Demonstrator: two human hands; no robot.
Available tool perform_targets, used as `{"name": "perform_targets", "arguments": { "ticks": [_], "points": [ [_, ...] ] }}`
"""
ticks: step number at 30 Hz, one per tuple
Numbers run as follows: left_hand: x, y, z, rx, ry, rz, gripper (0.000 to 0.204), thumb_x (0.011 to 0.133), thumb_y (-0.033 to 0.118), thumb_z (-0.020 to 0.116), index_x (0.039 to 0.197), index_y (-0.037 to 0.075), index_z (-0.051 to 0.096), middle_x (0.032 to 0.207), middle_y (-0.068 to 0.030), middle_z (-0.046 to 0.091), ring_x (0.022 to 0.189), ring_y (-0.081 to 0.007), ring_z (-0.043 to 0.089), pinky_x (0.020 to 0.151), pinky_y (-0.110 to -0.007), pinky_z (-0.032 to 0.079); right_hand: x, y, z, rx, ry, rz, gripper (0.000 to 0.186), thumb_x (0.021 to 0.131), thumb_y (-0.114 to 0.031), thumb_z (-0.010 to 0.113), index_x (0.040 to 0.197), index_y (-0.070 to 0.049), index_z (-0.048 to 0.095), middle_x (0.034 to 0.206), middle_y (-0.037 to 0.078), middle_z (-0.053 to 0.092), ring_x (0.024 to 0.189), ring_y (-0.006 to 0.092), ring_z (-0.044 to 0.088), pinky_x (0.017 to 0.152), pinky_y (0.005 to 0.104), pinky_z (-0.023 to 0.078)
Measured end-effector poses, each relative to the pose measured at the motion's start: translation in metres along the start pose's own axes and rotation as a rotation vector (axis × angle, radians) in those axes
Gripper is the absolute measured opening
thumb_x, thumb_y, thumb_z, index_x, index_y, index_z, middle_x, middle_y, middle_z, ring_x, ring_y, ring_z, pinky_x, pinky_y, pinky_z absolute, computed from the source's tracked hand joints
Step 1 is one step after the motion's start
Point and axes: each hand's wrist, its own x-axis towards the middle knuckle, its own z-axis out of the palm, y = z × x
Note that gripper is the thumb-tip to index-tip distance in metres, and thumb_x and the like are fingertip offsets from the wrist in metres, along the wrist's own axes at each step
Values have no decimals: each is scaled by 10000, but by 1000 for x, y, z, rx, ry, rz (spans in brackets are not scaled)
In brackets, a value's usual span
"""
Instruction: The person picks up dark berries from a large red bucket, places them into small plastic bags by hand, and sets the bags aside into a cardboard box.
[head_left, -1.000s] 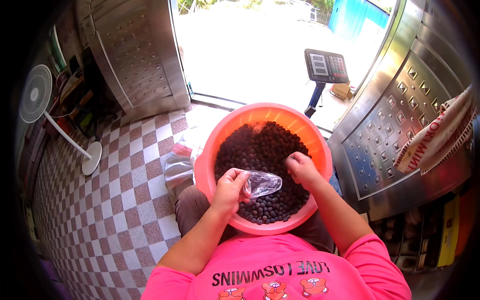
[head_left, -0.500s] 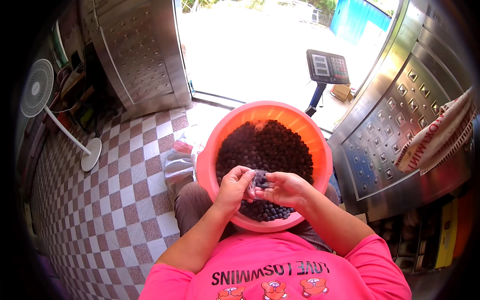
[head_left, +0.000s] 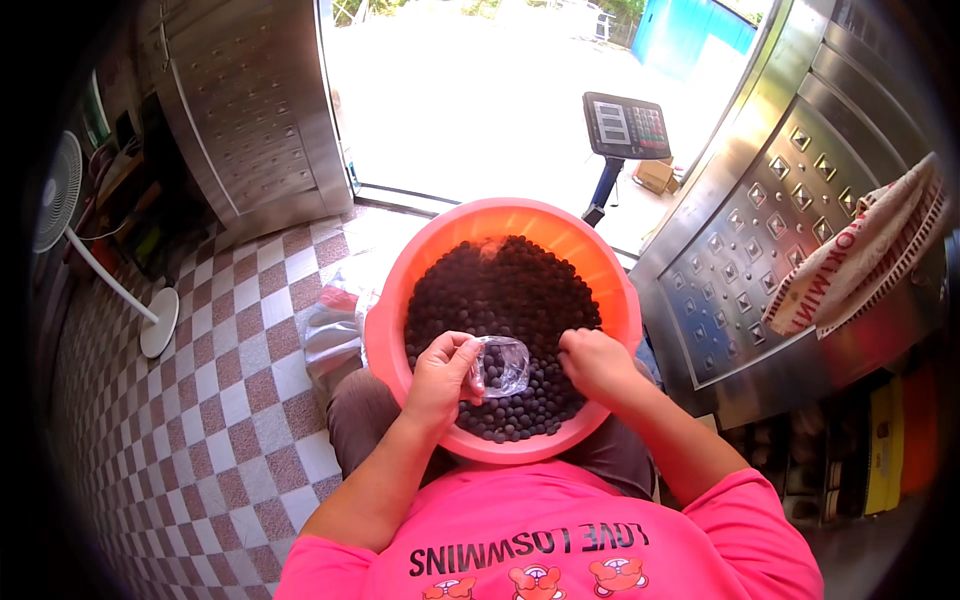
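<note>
A pink-orange plastic basin (head_left: 385, 320) in my lap is filled with small dark round fruits (head_left: 485, 290). My left hand (head_left: 443, 375) grips a clear plastic bag or thin container (head_left: 506, 366) over the fruits, with dark round shapes visible in or behind it. My right hand (head_left: 595, 365) is at the right side of the heap, to the right of the bag, its fingers curled down at the fruits; what they hold is hidden.
A white standing fan (head_left: 160, 325) is on the checkered floor (head_left: 240, 420). Metal doors (head_left: 245, 120) frame a bright doorway. A scale display (head_left: 625, 125) on a post stands beyond the basin. A cloth (head_left: 865, 255) hangs on the right door; plastic sacks (head_left: 330, 330) lie left of the basin.
Half a second ago my right hand was at the bag against my left hand; now it is back on the fruits at the right. The view has also shifted slightly.
</note>
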Motion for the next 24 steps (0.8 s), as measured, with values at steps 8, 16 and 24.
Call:
{"name": "perform_targets", "arguments": {
  "ticks": [8, 16, 24],
  "points": [
    [1, 0, -2, -47, -44, -14, 115, 914, 177, 524, 914, 62, 526, 583, -14, 522, 460, -95, 528, 372, -213, 423, -25, -31, 21, 13, -111, 94, 351, 777, -336, 628, 914, -31, 521, 846, 135, 547, 900, 321, 557, 674, 412, 496],
    [-1, 2, -1, -104, -76, -86, 131, 923, 176, 509, 931, 47, 526, 630, -30, 545, 476, -111, 533, 399, -237, 442, -24, -32, 25, 64, -122, 132, 308, 804, -305, 606, 904, -40, 487, 852, 159, 559, 746, 325, 612, 631, 420, 499],
    [0, 2, 1, -163, -141, -131, 111, 924, 154, 500, 918, 46, 521, 619, -31, 517, 463, -120, 519, 388, -252, 441, -21, -32, 27, 82, -44, 224, 274, 802, -291, 605, 902, -62, 492, 807, 140, 581, 732, 314, 612, 622, 420, 495]
  ]
}}
